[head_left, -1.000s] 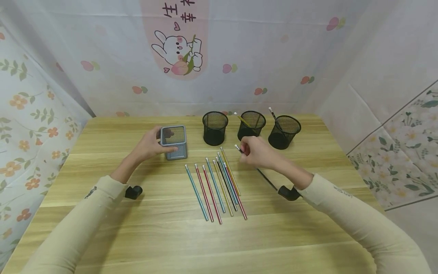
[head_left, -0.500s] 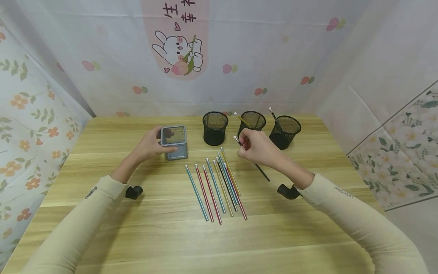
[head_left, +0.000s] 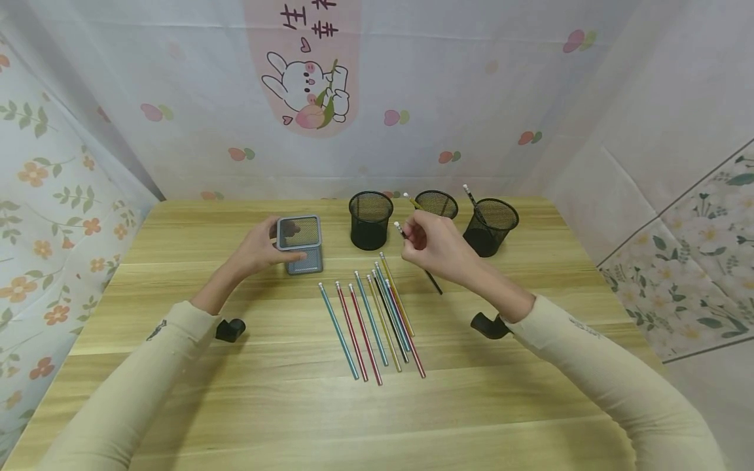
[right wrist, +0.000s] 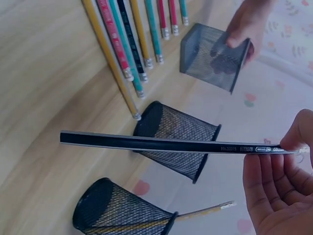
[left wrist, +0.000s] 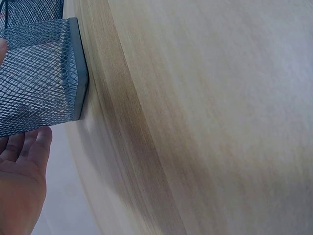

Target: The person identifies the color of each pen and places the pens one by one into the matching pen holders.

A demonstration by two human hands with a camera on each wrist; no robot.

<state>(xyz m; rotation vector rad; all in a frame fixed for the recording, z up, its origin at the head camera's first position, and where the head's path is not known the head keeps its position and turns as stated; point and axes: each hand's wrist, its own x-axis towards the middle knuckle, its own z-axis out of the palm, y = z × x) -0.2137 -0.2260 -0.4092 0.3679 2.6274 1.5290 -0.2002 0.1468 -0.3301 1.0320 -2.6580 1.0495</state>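
My left hand [head_left: 254,252] grips a square grey mesh pencil holder [head_left: 305,260] at the left of the table, thumb across its front. In the left wrist view that holder [left wrist: 36,78] fills the upper left, fingertips along its side. My right hand [head_left: 438,245] pinches a black pencil [right wrist: 161,144] near its eraser end; the long shaft slants down toward me. The hand overlaps the middle round black cup [head_left: 436,204], hiding most of it; a yellow pencil [head_left: 412,199] leans in that cup. A left round cup [head_left: 368,226] stands with no pencil showing. The right cup [head_left: 489,229] holds a black pencil [head_left: 469,196].
Several pencils in blue, red, yellow and black lie side by side on the wooden table [head_left: 247,405], among them a blue pencil [head_left: 338,330] at the left end and a yellow pencil [head_left: 397,294]. Printed cloth [head_left: 471,98] hangs behind the table and at both sides.
My right hand has lifted the black pencil and moved it away from me and slightly left, toward the round cups. The left hand and the grey pencil holder have stayed in place.
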